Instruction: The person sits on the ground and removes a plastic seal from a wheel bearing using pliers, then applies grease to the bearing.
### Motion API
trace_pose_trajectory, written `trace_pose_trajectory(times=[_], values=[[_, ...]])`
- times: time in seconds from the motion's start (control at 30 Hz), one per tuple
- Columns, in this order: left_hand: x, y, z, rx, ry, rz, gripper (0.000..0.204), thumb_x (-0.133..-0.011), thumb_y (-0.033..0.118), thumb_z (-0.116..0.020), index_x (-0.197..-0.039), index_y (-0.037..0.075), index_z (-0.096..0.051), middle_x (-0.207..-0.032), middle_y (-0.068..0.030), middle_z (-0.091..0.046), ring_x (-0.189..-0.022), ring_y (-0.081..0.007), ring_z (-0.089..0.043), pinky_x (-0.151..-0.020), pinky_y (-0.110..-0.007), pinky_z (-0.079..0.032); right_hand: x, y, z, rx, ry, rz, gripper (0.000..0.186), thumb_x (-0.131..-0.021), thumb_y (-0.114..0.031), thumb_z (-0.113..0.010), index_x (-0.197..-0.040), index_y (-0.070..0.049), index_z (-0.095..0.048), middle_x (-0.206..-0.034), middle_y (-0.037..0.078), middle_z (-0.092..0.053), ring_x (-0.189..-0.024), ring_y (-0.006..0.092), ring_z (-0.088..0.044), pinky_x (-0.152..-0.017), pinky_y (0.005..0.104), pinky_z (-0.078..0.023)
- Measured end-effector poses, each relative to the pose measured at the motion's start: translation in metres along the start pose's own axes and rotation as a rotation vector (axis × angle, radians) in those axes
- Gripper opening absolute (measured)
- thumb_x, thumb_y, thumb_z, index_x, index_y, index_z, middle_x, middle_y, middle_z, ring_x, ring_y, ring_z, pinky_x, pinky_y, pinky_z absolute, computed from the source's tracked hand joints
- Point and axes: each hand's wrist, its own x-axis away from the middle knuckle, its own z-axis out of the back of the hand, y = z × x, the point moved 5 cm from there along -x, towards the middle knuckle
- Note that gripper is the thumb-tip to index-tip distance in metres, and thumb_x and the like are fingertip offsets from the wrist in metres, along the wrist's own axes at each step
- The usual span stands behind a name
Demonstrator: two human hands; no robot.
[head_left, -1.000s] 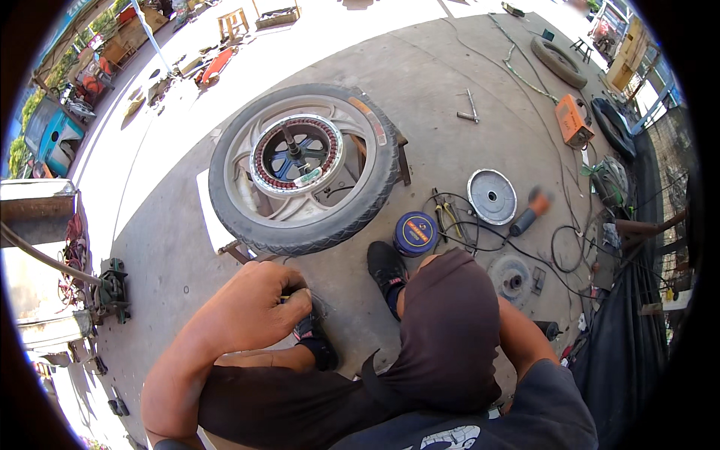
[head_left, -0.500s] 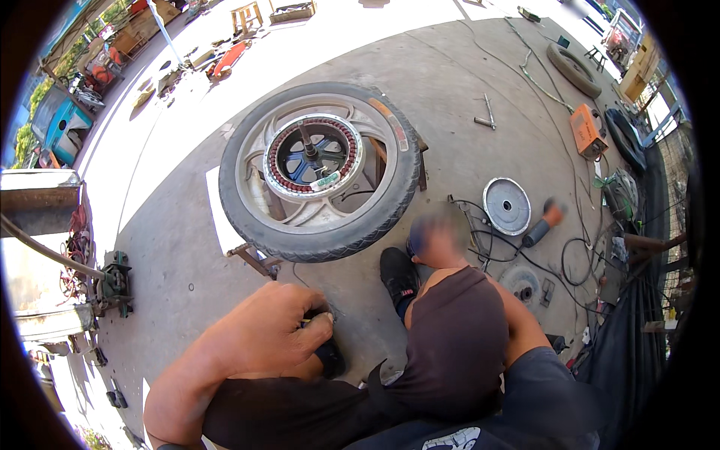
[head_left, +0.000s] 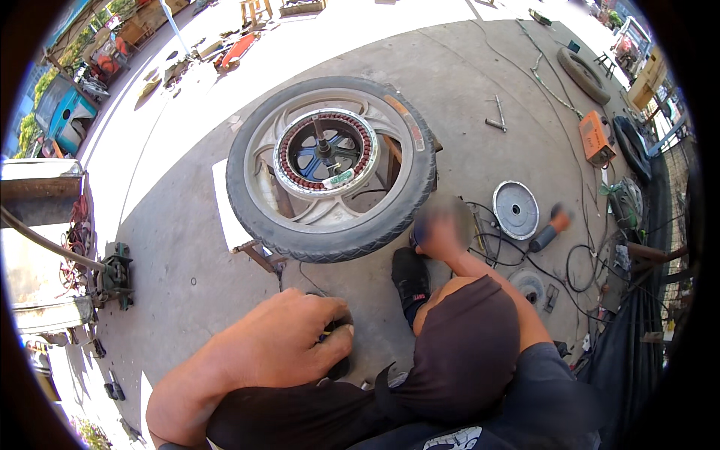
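My left hand is curled at the lower centre, around something small with a bit of yellow that I cannot make out. My right hand reaches down beside my black shoe to a blurred, dark blue round container; its grip is unclear. A spoked motor wheel with tyre lies flat on a low stand, its windings and upright axle showing. A round metal cover and a cylindrical tool with an orange end lie right of my right hand.
An orange boxed machine, loose cables and a spare tyre are on the right. A metal rod tool lies beyond. A green metal fixture stands left, and red scrap lies in the sunlit area behind.
My right hand has come out from behind my knee and reached forward to the blue container. My left hand stays curled. The whole view has shifted slightly.
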Motion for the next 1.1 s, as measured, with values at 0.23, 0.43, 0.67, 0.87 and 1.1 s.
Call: trace_pose_trajectory(times=[0.23, 0.43, 0.67, 0.87, 1.1], values=[[-0.004, 0.002, 0.000, 0.030, -0.039, -0.072, 0.019, -0.090, 0.018, -0.061, -0.096, 0.001, -0.067, -0.071, -0.0197, -0.065, -0.068, -0.0392, -0.065, -0.061, -0.043, -0.050, -0.001, -0.007, 0.006, 0.057, -0.030, -0.026, 0.103, -0.055, -0.046, -0.089, -0.137, 0.002, -0.050, -0.144, 0.027, -0.044, -0.135, 0.0425, -0.040, -0.114, 0.0528, -0.030], [-0.013, 0.006, -0.002, 0.031, -0.090, -0.092, 0.017, -0.092, 0.016, -0.057, -0.094, 0.001, -0.064, -0.069, -0.0127, -0.069, -0.066, -0.0346, -0.067, -0.062, -0.041, -0.052, -0.005, -0.003, -0.001, 0.043, -0.024, -0.002, 0.106, -0.053, -0.048, -0.090, -0.139, -0.001, -0.050, -0.147, 0.024, -0.043, -0.138, 0.0422, -0.036, -0.117, 0.0537, -0.026], [-0.020, 0.007, -0.005, 0.034, -0.125, -0.117, 0.017, -0.093, 0.015, -0.055, -0.093, 0.000, -0.064, -0.068, -0.0121, -0.069, -0.066, -0.0329, -0.068, -0.062, -0.040, -0.052, -0.001, -0.001, 0.010, 0.022, 0.074, 0.027, 0.102, -0.050, -0.046, -0.091, -0.130, 0.005, -0.054, -0.138, 0.026, -0.048, -0.130, 0.0471, -0.041, -0.112, 0.0598, -0.029], [-0.024, 0.016, -0.002, 0.026, -0.119, -0.139, 0.019, -0.092, 0.016, -0.058, -0.099, 0.000, -0.065, -0.071, -0.0213, -0.064, -0.067, -0.0402, -0.064, -0.062, -0.045, -0.050, 0.001, 0.004, 0.010, 0.030, 0.035, -0.003, 0.107, -0.052, -0.044, -0.090, -0.137, 0.004, -0.047, -0.140, 0.027, -0.045, -0.130, 0.0492, -0.040, -0.109, 0.0618, -0.032], [-0.026, 0.014, -0.002, 0.033, -0.130, -0.116, 0.019, -0.092, 0.016, -0.059, -0.099, 0.000, -0.066, -0.072, -0.0218, -0.064, -0.068, -0.0405, -0.063, -0.061, -0.045, -0.049, -0.008, -0.012, 0.031, -0.095, -0.261, -0.229, 0.122, -0.054, -0.039, -0.088, -0.151, 0.003, -0.025, -0.140, 0.030, -0.034, -0.128, 0.0537, -0.037, -0.092, 0.0641, -0.049]])
